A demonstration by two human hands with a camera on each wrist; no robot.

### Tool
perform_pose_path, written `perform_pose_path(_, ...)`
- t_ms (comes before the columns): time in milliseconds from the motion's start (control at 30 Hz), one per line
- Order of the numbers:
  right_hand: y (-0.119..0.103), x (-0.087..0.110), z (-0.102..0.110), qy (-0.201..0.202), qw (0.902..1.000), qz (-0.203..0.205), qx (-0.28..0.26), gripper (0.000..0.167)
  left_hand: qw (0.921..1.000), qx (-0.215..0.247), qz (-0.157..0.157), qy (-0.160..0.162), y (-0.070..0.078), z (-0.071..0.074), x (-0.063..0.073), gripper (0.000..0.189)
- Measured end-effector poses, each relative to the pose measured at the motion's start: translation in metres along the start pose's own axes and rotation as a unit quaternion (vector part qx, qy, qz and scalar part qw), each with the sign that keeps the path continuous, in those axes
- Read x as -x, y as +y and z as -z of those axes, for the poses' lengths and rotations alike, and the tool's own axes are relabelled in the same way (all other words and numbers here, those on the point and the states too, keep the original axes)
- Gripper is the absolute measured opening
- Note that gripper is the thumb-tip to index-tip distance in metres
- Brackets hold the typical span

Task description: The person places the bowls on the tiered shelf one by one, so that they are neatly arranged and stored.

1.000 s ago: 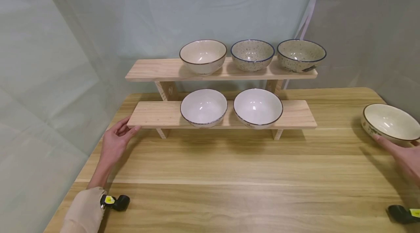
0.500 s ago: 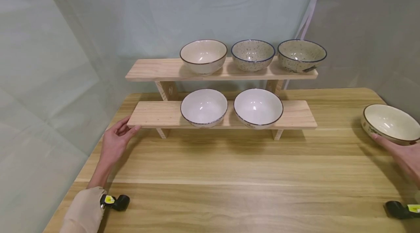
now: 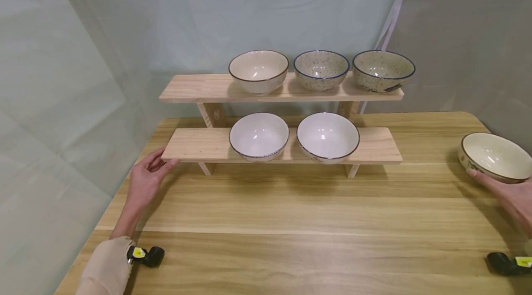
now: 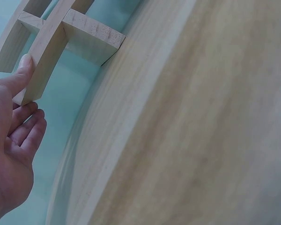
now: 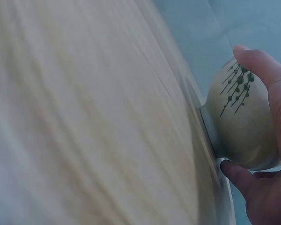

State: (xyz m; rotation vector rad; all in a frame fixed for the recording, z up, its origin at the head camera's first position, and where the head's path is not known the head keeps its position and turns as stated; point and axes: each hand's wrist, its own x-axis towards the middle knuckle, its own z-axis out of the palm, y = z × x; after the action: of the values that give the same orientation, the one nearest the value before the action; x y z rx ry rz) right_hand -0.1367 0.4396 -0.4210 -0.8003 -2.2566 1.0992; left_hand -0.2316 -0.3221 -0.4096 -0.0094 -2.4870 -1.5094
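Observation:
At the table's far right, my right hand (image 3: 513, 195) holds a cream bowl (image 3: 494, 156) with a brown rim. The right wrist view shows the thumb on the side of this bowl (image 5: 248, 126), by a green hanging-plant pattern, and fingers near its foot. Whether that foot touches the table I cannot tell. My left hand (image 3: 143, 182) grips the left end of the lower board of a two-tier wooden shelf (image 3: 199, 145). In the left wrist view, the thumb lies on one face of the board (image 4: 47, 65) and the fingers curl beneath it.
Two white bowls, one left (image 3: 258, 135) and one right (image 3: 327, 135), stand on the lower board. The upper board (image 3: 195, 87) bears a cream bowl (image 3: 258, 73) and two speckled bowls, one middle (image 3: 320, 71), one right (image 3: 382, 71). Pale cloth (image 3: 270, 9) hangs behind the wooden table (image 3: 291, 230).
My right thumb has shifted slightly left along the bowl, and the right wrist has moved a little up in view. The left hand, shelf and bowls look the same.

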Motion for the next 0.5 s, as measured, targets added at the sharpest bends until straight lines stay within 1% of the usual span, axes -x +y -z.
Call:
perform_pose_path(167,0.0003,-0.0016,-0.0037,0.015,0.9999,-0.003,-0.001,0.105,1.0000,0.004,0.002,0.001,-0.0001,-0.0005,-0.0002,0.066)
perform_pose_path(333,0.0000,-0.0029,-0.0054,0.023,0.9997,0.005,-0.004,0.105,1.0000,0.004,0.002,0.000,0.0009,-0.0006,0.0003,0.066)
perform_pose_path(500,-0.0023,-0.0042,-0.0042,0.010,0.9999,0.012,-0.006,0.105,1.0000,0.000,0.001,-0.001,0.0014,-0.0004,0.0005,0.066)
